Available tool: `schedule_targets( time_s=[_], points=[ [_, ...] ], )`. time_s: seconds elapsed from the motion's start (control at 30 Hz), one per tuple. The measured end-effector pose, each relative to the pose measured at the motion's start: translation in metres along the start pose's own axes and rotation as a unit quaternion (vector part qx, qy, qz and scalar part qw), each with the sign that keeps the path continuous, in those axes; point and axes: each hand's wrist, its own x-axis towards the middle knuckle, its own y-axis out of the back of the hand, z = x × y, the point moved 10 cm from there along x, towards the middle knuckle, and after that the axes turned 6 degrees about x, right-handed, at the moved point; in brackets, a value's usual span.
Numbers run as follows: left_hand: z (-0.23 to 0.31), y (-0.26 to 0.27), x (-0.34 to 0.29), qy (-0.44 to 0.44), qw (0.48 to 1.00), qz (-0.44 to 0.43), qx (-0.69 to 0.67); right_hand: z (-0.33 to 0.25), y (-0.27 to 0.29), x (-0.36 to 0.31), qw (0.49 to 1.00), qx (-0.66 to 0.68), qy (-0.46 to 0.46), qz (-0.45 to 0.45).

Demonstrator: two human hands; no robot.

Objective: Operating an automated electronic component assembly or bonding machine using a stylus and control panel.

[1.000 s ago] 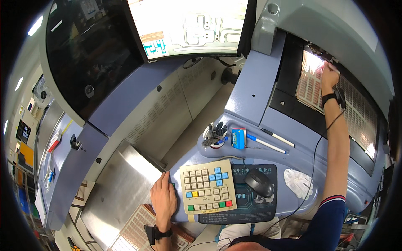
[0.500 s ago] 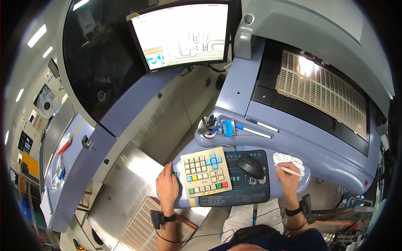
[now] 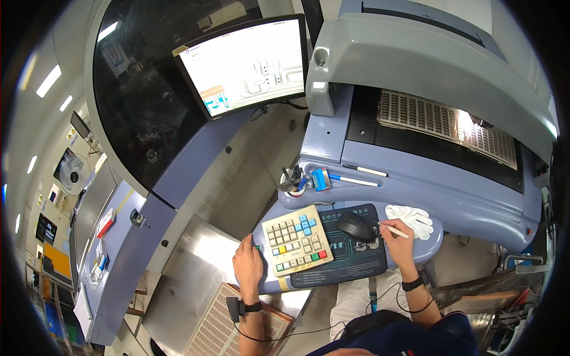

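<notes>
My left hand (image 3: 247,266) lies with fingers extended over the desk edge, just left of a beige keypad (image 3: 297,240) with white, blue, yellow, green and red keys. A small green piece shows beside its fingers. Between the fingers of my right hand (image 3: 398,242) is a slim white pen (image 3: 399,232), its tip pointing left toward the black mouse (image 3: 356,226). The mouse rests on a dark printed mouse pad (image 3: 344,274), which the keypad partly overlaps. Right behind my right hand lies a white glove (image 3: 418,219).
A lit monitor (image 3: 246,68) shows line drawings. A patterned panel (image 3: 415,115) lies in the machine under a grey gantry (image 3: 409,59). A pen cup (image 3: 293,180), a blue box (image 3: 320,179) and two pens stand or lie behind the keypad. Stacked panels (image 3: 217,326) lie at lower left.
My right hand has moved left toward the mouse with the pen in it. The bright light has shifted rightward along the machine's panel. The whole view has turned slightly.
</notes>
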Motion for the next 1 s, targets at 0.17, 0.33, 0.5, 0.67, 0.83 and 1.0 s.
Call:
schedule_targets(
  time_s=[0.17, 0.33, 0.5, 0.67, 0.83, 1.0],
  points=[
    [0.0017, 0.0028, -0.0010, -0.006, 1.000, 0.006, 0.007, -0.0001, -0.0029, 0.0015, 1.000, -0.009, 0.012, -0.005],
    [-0.0010, -0.0031, 0.0016, -0.011, 1.000, 0.005, 0.008, -0.0021, -0.0045, 0.0018, 1.000, -0.028, 0.008, 0.001],
    [0.0022, -0.0027, 0.0018, -0.009, 1.000, 0.007, 0.000, -0.0039, -0.0017, 0.0038, 0.999, -0.040, 0.000, 0.002],
    [0.0009, -0.0013, 0.0001, -0.011, 1.000, 0.007, 0.008, -0.0082, -0.0043, 0.0021, 0.997, -0.071, 0.013, -0.013],
    [0.0025, -0.0022, -0.0009, -0.014, 1.000, -0.003, 0.018, -0.0086, -0.0026, 0.0023, 0.998, -0.057, 0.000, -0.017],
    [-0.0043, -0.0061, 0.0020, -0.009, 1.000, -0.004, 0.018, -0.0059, -0.0054, 0.0018, 0.999, -0.038, 0.005, -0.021]
  ],
)
